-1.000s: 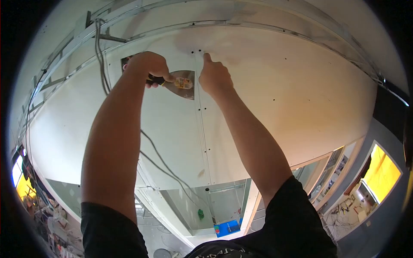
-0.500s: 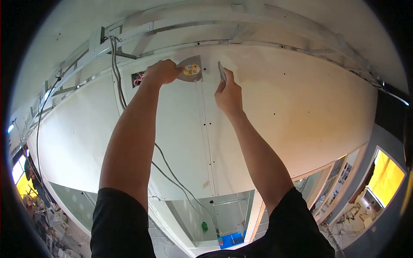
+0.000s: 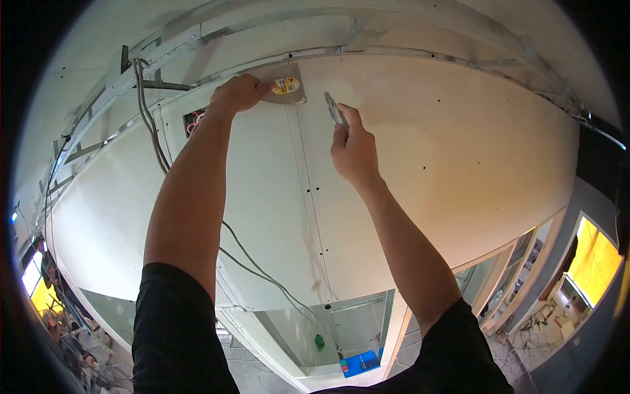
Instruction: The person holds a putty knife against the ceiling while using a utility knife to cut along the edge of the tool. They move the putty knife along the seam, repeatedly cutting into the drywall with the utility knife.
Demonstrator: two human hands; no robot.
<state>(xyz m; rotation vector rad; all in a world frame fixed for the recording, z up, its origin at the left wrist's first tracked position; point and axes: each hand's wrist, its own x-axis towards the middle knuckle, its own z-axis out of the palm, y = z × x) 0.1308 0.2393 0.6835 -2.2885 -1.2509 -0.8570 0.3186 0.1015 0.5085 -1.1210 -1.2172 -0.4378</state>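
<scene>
High up on the plasterboard wall (image 3: 380,197), my left hand (image 3: 236,93) is closed around a wide putty knife (image 3: 293,96) with a yellow and white label on its blade. The blade lies against the board beside a vertical joint with screw heads along it. My right hand (image 3: 354,148) grips a silvery utility knife (image 3: 335,111), its tip pointing up and left, a short way right of the putty knife. Left of my left hand, an electrical box opening (image 3: 193,123) with red wires shows partly behind my wrist.
Grey cables (image 3: 149,118) hang down at the left, passing behind my left arm. Metal framing (image 3: 289,25) runs across the top. Below stand a blue box (image 3: 360,364) and a green bottle (image 3: 319,341). Wooden studs (image 3: 495,282) frame openings at the lower right.
The view has shifted a little. My right hand has drawn slightly lower and away from the putty knife, and the utility knife has turned to show more of its side. Both hands keep their grips.
</scene>
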